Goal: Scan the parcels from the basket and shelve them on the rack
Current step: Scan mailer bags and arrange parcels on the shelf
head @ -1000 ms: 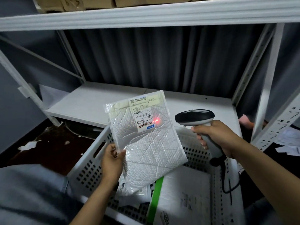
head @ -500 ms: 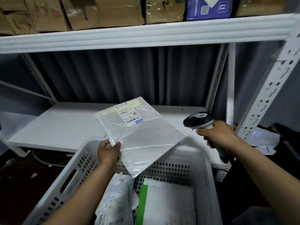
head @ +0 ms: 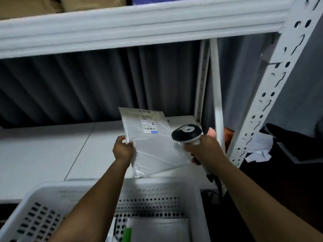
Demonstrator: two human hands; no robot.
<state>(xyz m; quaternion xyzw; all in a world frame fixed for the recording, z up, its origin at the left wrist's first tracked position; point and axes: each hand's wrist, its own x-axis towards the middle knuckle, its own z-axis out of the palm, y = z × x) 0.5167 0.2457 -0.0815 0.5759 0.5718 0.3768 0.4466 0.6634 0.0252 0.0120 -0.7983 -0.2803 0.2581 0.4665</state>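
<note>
My left hand pinches the left edge of a flat silver bubble-mailer parcel with a white barcode label near its top. The parcel is over the right part of the white lower shelf of the rack, tilted, its near edge low above the board. My right hand grips the handle of a black-and-white barcode scanner just right of the parcel. The white perforated basket stands below my arms, and a white parcel with a green stripe lies inside it.
The rack's upper shelf beam crosses overhead with cardboard boxes on it. A perforated white upright stands at the right. Dark curtain hangs behind the shelf. Crumpled white paper lies right of the rack. The scanner's cable hangs down.
My left hand has carried the parcel forward and to the right, from above the basket to over the lower shelf. My right hand with the scanner stays beside it. The view has tilted up.
</note>
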